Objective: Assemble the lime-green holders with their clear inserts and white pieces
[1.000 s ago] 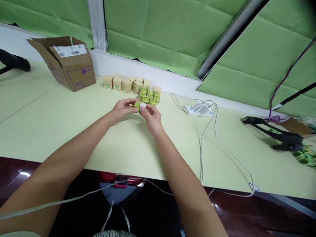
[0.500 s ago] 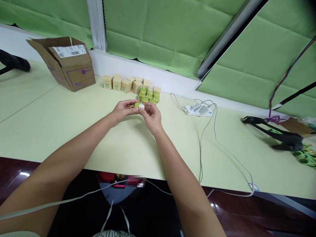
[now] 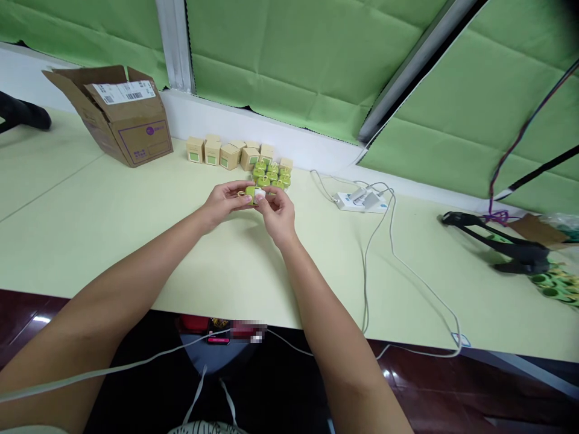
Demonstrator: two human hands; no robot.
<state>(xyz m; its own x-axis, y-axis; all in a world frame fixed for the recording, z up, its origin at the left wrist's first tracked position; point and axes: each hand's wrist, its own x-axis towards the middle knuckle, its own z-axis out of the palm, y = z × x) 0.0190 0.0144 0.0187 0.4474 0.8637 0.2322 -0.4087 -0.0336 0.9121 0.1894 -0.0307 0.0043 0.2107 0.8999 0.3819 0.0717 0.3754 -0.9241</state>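
Observation:
My left hand and my right hand meet above the pale green table, fingers pinched on one small green item with a white face. Both hands grip it from opposite sides. Just behind them lies a cluster of several similar small green items. A row of several small tan boxes with green labels stands behind that, along the white sill.
An open cardboard box lies at the back left. A white power strip with grey cables trailing over the front edge sits to the right. A black tool and green parts lie far right.
The small green item has been turned slightly between my fingers. The view has shifted a little; my hands stay in the same place.

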